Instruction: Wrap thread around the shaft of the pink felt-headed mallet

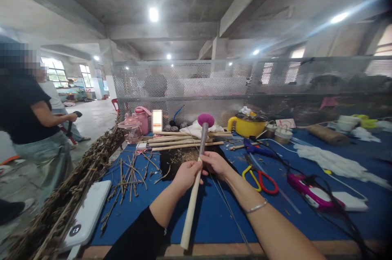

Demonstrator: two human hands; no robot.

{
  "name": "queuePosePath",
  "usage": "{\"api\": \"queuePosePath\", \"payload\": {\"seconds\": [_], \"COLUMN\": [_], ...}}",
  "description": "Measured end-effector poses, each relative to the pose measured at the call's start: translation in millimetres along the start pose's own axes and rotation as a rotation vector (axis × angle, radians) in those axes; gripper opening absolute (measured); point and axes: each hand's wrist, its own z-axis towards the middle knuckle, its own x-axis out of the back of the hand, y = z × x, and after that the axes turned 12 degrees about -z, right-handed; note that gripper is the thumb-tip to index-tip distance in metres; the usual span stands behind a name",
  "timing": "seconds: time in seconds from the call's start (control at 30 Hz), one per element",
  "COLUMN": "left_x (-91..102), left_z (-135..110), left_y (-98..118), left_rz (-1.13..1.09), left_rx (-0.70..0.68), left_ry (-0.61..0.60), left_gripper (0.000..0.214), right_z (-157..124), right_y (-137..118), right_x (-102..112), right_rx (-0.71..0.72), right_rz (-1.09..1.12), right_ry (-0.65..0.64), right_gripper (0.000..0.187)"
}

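My left hand [186, 176] is closed around a pale wooden stick [191, 211] over the middle of the table. The stick slants away from me. Its far part [203, 141] is covered in something grey and ends in a round purple head [206, 120]. Just beyond my left hand, my right hand [217, 164] pinches the stick where bare wood meets the grey part. Thin wire-like strands [228, 207] trail from near my right hand towards the table's front edge. Red-and-yellow-handled scissors [260, 180] lie to the right of my hands.
Dry twigs [130, 178] and a white power bank [88, 211] lie left. Wooden sticks [183, 144], a yellow pot [246, 126] and a blue glue gun [260, 148] are farther back. A purple device [312, 192] with cables lies right. A person [33, 109] stands left.
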Motion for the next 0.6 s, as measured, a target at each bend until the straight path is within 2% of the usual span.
{"api": "queuePosePath", "payload": {"seconds": [0.1, 0.23, 0.47, 0.6], "left_x": [-4.3, -12.4, -16.1, -16.8], "left_z": [-1, -5, -13, -15], "left_y": [-2, -5, 0, 5], "left_rz": [-0.035, -0.092, -0.093, -0.127], "left_rx": [0.026, -0.025, -0.241, -0.236], "left_ry": [0.12, 0.235, 0.196, 0.183], "left_gripper": [0.027, 0.02, 0.023, 0.027], "right_z": [-1, -3, -8, -10], "right_y": [-1, -5, -16, -18], "right_x": [-3, -8, -11, -9], "right_rx": [0.038, 0.077, 0.108, 0.125], "right_rz": [-0.042, -0.019, 0.17, 0.219], "right_ry": [0.019, -0.012, -0.104, -0.106], "right_gripper": [0.033, 0.031, 0.029, 0.028]}}
